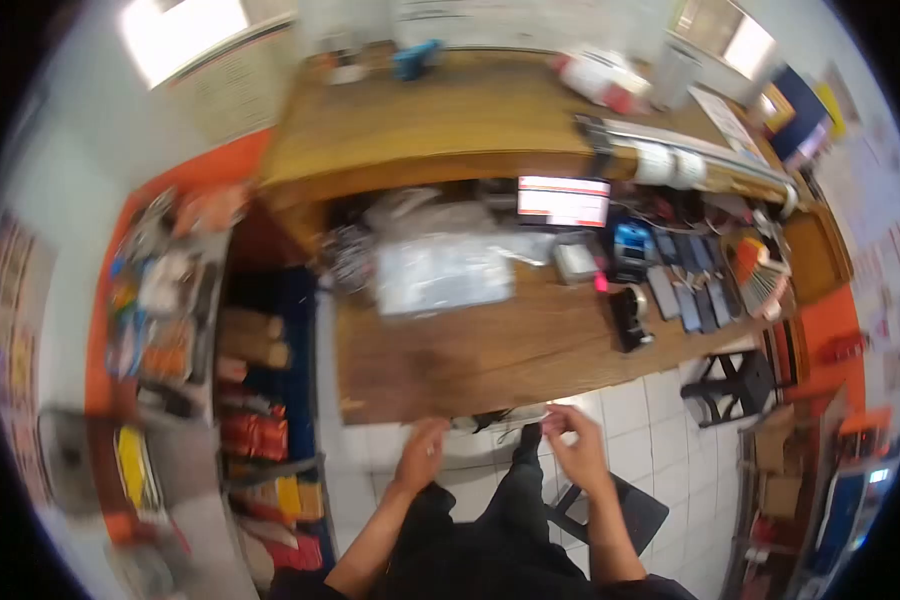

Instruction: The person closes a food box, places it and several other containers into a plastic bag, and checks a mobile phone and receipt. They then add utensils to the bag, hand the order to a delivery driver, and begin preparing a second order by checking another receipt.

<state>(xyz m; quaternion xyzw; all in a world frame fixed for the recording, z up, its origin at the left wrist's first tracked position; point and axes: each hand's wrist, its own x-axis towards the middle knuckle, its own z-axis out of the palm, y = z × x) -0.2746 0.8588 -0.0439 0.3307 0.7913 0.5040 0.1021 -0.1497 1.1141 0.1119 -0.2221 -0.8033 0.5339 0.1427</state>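
My left hand (424, 455) is at the front edge of the wooden desk (420, 360), its fingers curled and blurred. To the right, my right hand (575, 445) has thumb and fingertips brought together at the end of a thin pale strip or cord. Between the two hands, just below the desk edge, a dark thin item with cords (495, 418) shows; its exact nature is unclear. What my left fingers hold, if anything, is too blurred to make out.
Clear plastic bags (445, 272) lie on the desk. A lit screen (563, 202), a black tape dispenser (630, 318) and several phones (688, 300) are farther right. One black stool (730, 388) stands right of the desk, another (625, 510) beside my legs.
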